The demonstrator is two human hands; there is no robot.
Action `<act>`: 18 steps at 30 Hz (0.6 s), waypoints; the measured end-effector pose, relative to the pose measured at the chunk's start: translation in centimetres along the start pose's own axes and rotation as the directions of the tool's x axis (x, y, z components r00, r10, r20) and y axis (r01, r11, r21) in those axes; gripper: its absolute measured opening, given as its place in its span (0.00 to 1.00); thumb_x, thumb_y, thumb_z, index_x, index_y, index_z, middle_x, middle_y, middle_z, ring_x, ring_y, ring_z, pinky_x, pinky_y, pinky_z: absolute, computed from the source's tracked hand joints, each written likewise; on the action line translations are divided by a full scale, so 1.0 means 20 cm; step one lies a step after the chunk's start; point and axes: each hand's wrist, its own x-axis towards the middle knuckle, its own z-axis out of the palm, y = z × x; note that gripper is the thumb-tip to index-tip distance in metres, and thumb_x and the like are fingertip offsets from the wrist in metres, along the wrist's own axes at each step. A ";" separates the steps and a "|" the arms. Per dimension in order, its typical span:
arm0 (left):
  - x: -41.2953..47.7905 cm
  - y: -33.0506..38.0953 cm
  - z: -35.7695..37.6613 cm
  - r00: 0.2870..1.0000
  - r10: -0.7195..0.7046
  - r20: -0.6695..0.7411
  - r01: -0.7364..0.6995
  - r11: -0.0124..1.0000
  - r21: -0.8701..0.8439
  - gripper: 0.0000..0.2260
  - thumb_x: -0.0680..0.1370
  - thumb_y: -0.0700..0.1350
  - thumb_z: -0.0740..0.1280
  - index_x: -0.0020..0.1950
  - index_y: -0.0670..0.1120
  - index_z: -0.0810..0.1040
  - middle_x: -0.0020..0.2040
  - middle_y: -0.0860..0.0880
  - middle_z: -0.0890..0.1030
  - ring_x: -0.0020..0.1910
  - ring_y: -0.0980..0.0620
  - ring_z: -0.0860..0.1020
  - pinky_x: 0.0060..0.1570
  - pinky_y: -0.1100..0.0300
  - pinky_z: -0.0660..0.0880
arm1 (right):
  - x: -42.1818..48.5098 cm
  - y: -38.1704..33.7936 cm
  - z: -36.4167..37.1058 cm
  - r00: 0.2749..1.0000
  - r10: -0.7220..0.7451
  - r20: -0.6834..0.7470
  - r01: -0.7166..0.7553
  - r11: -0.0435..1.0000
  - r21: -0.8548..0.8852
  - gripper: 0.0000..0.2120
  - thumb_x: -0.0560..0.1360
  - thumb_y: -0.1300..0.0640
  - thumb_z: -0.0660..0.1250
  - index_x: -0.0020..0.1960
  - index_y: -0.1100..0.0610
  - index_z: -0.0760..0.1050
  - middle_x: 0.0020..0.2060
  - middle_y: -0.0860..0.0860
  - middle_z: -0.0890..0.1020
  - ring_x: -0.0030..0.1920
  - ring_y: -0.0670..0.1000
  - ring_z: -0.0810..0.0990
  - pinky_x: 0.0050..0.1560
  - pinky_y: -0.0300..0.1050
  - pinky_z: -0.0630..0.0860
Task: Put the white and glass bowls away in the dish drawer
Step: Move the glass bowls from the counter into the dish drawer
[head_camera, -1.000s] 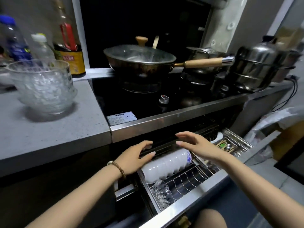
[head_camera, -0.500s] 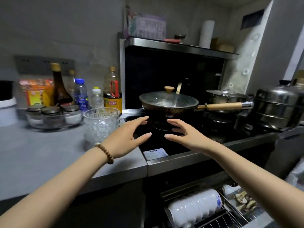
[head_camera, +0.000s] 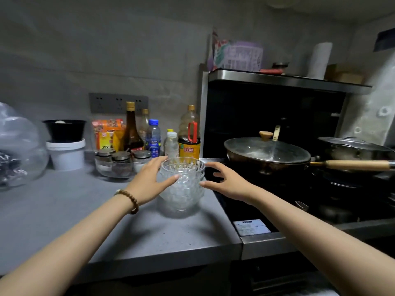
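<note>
A stack of clear, bubble-patterned glass bowls [head_camera: 183, 189] stands upright on the grey counter [head_camera: 64, 214], close to its right edge beside the stove. My left hand [head_camera: 149, 182], with a bead bracelet on the wrist, has its fingers spread and its fingertips at the stack's left side. My right hand [head_camera: 224, 182] is spread on the stack's right side, with its thumb near the bowls and a small gap at the rim. Neither hand has closed on the stack. The dish drawer and the white bowls are out of view below.
A lidded wok [head_camera: 267, 153] with a wooden handle sits on the black stove [head_camera: 245, 206] just right of the bowls. Bottles [head_camera: 189, 135] and a glass dish of spice jars [head_camera: 119, 165] stand behind the bowls. A white tub [head_camera: 66, 153] and a plastic bag [head_camera: 19, 150] are at left.
Both hands rose from the open drawer, where white bowls lie in the rack, up to the counter and came to either side of the glass bowl stack. The view tilted up, hiding the drawer.
</note>
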 end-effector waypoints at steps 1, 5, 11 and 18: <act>0.01 -0.02 0.01 0.999 -0.042 0.015 0.043 0.998 -0.041 0.37 0.71 0.62 0.66 0.74 0.48 0.57 0.74 0.48 0.62 0.71 0.50 0.63 0.67 0.56 0.61 | 0.03 0.00 0.02 1.000 0.001 -0.006 -0.001 1.000 0.007 0.32 0.71 0.47 0.72 0.71 0.49 0.64 0.73 0.48 0.67 0.73 0.53 0.65 0.64 0.42 0.65; 0.07 -0.07 0.05 0.967 -0.190 0.173 0.223 0.954 -0.202 0.46 0.67 0.66 0.65 0.76 0.47 0.49 0.77 0.47 0.57 0.73 0.49 0.60 0.69 0.55 0.60 | 0.13 -0.01 0.09 0.998 -0.049 -0.050 0.048 0.999 -0.008 0.25 0.71 0.47 0.71 0.66 0.50 0.71 0.70 0.47 0.71 0.71 0.51 0.67 0.62 0.38 0.64; 0.12 -0.12 0.10 0.964 -0.173 0.204 0.226 0.935 -0.273 0.44 0.65 0.68 0.63 0.75 0.47 0.55 0.75 0.47 0.61 0.72 0.48 0.62 0.68 0.53 0.61 | 0.20 0.02 0.15 0.988 -0.121 -0.095 0.111 0.989 -0.102 0.13 0.70 0.47 0.72 0.50 0.53 0.81 0.59 0.47 0.78 0.61 0.42 0.73 0.61 0.38 0.65; 0.11 -0.14 0.20 0.974 -0.168 0.149 0.218 0.868 -0.446 0.44 0.63 0.69 0.62 0.74 0.50 0.55 0.75 0.50 0.61 0.70 0.54 0.61 0.67 0.56 0.58 | 0.21 0.03 0.18 0.980 -0.133 -0.146 0.123 0.989 -0.077 0.12 0.68 0.46 0.73 0.39 0.54 0.78 0.44 0.46 0.80 0.50 0.45 0.77 0.54 0.40 0.70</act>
